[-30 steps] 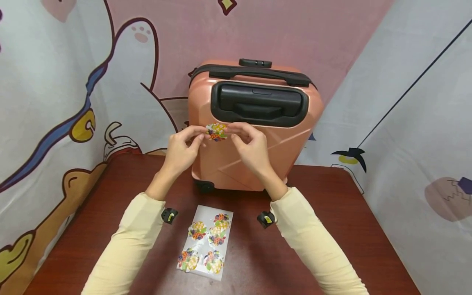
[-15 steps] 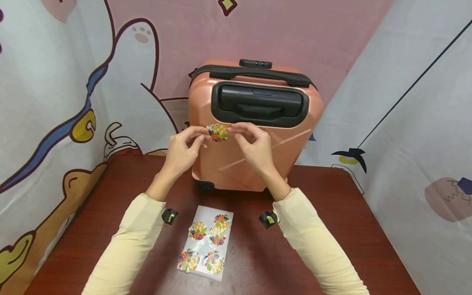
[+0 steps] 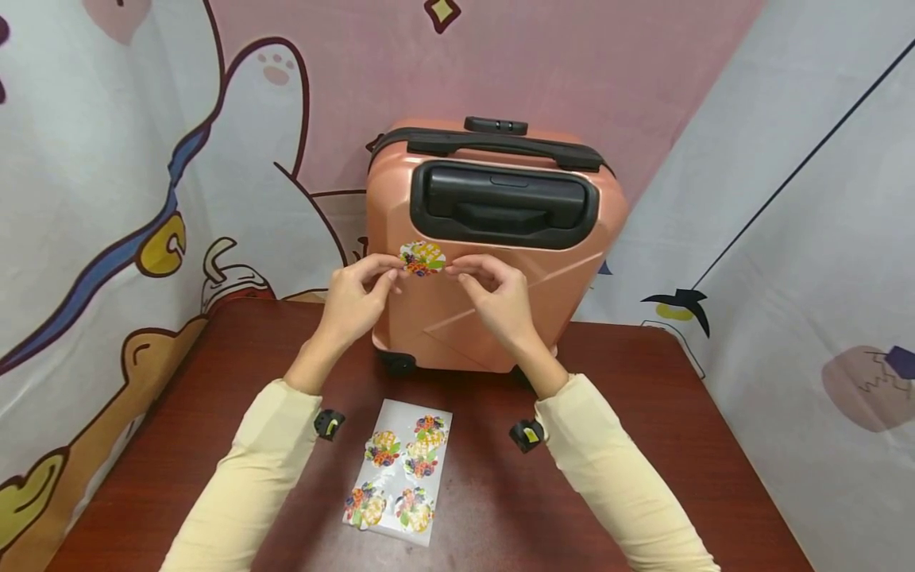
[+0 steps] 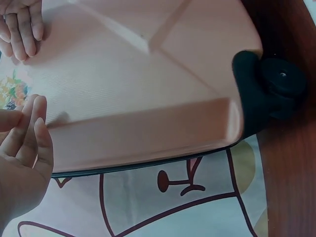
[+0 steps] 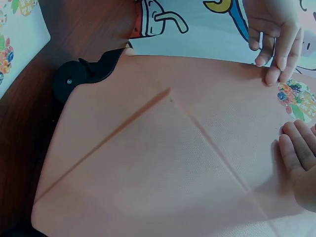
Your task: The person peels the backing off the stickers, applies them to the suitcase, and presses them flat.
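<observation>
A round fruit-patterned sticker (image 3: 422, 258) lies against the front of an upright pink hard-shell suitcase (image 3: 486, 310), left of centre below its recessed black handle. My left hand (image 3: 355, 300) is at the sticker's left edge, fingertips touching or very close to it. On the other side my right hand (image 3: 503, 302) has its fingers extended just off the right edge. In the right wrist view the sticker (image 5: 297, 100) shows flat between my left hand (image 5: 279, 34) and right hand (image 5: 302, 163). The left wrist view shows only part of the sticker (image 4: 15, 91).
A white sheet (image 3: 400, 473) bearing several similar fruit stickers lies on the dark red-brown table (image 3: 608, 477), between my forearms. Behind the suitcase hangs a cartoon-printed cloth (image 3: 557, 63). A black wheel (image 3: 398, 363) supports the suitcase's lower left corner.
Both hands have moved slightly down. The right fingers have drawn off rightward, showing more of the sticker, which keeps its place on the suitcase.
</observation>
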